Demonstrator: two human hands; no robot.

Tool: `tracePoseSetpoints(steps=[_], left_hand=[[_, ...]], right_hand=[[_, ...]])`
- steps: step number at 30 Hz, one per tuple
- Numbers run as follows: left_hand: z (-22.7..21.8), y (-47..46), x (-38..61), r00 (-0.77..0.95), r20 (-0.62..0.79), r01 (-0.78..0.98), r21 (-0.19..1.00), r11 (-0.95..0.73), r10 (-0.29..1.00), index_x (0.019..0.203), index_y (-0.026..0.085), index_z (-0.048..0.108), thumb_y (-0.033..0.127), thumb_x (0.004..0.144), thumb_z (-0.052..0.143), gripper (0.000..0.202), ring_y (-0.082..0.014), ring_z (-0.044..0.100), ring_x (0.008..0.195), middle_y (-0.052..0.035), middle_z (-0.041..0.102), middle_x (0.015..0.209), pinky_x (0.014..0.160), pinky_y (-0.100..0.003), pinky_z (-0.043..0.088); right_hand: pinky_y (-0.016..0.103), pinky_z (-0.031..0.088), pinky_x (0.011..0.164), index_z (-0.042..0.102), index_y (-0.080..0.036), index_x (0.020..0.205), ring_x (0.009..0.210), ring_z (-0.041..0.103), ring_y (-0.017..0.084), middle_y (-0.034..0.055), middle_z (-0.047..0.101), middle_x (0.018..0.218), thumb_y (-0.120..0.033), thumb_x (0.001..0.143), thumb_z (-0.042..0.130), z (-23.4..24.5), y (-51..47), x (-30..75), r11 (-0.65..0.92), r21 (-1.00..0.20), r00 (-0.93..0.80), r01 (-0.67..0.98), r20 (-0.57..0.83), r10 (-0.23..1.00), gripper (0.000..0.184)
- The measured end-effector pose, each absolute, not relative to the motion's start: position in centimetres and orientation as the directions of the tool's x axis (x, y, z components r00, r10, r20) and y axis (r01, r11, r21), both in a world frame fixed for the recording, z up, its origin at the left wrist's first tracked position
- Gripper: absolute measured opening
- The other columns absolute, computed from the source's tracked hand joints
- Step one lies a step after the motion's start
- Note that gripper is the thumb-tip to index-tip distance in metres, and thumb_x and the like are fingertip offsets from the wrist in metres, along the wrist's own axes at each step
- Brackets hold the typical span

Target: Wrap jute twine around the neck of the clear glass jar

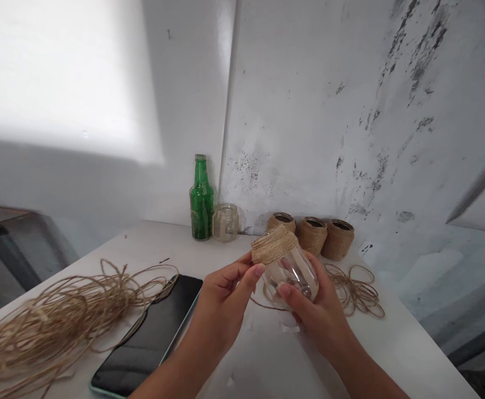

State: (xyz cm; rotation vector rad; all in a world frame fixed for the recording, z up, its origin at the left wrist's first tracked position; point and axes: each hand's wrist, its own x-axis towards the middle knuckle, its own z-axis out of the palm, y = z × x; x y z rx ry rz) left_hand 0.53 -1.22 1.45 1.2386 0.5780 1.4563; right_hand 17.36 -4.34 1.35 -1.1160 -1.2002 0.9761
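Note:
A clear glass jar [294,274], tilted with its neck up to the left, is held above the table. Jute twine [274,245] is wound in rows round its upper part; the lower glass is bare. My right hand [323,302] grips the jar's lower body, thumb across the near side. At the wound band, my left hand [229,293] pinches with thumb and forefinger at the lower edge, where the twine seems to be. A loose strand [267,306] of twine runs below the jar toward the right, partly hidden behind it.
Left on the white table [242,366] lies a big twine heap [71,316], partly over a black tablet-like device [154,332]. A smaller coil [356,291] lies right. Behind stand a green bottle [201,208], an unwrapped jar [225,223] and three twine-wrapped jars [338,241] by the wall.

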Motion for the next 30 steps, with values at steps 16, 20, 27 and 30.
tracePoseSetpoints(steps=[16,20,27,30], left_hand=[[1.01,-1.02,0.30,0.098,0.329,-0.393,0.880,-0.267,0.939,0.057,0.023,0.071,0.042,0.087,0.085,0.038,-0.0267,0.073,0.109,-0.0070,0.083,0.112,0.104,-0.037,0.054],[0.93,-1.01,0.23,0.083,0.309,-0.377,0.890,-0.257,0.947,0.056,0.022,0.070,0.044,0.085,0.086,0.039,-0.0295,0.073,0.115,-0.0081,0.084,0.111,0.105,-0.038,0.053],[1.10,-0.67,0.13,0.039,0.310,-0.318,0.905,-0.282,0.950,0.054,0.022,0.069,0.045,0.080,0.088,0.039,-0.0328,0.069,0.120,-0.0111,0.083,0.109,0.104,-0.040,0.050],[1.42,-0.79,0.11,0.052,0.332,-0.319,0.899,-0.299,0.942,0.053,0.021,0.064,0.047,0.081,0.088,0.044,-0.0305,0.069,0.111,-0.0112,0.080,0.113,0.095,-0.038,0.051]], right_hand=[[0.025,0.049,0.049,0.062,-0.028,0.138,0.067,0.070,0.018,0.0127,0.076,0.128,-0.056,0.077,0.091,1.28,-4.44,17.45,0.150,-0.986,0.149,-0.072,0.138,0.979,0.073],[0.022,0.038,0.040,0.061,-0.029,0.138,0.046,0.049,0.007,0.0118,0.076,0.127,-0.058,0.077,0.090,1.33,-4.46,17.43,0.156,-0.982,0.126,-0.105,0.142,0.982,0.074],[0.021,0.035,0.039,0.056,-0.026,0.141,0.054,0.065,0.017,0.0036,0.075,0.087,-0.066,0.078,0.087,1.37,-4.44,17.28,0.162,-0.977,0.095,-0.137,0.150,0.984,0.080],[0.021,0.034,0.039,0.053,-0.023,0.144,0.055,0.066,0.019,0.0026,0.073,0.074,-0.072,0.081,0.081,1.07,-4.32,17.24,0.156,-0.974,0.044,-0.163,0.150,0.988,0.084]])
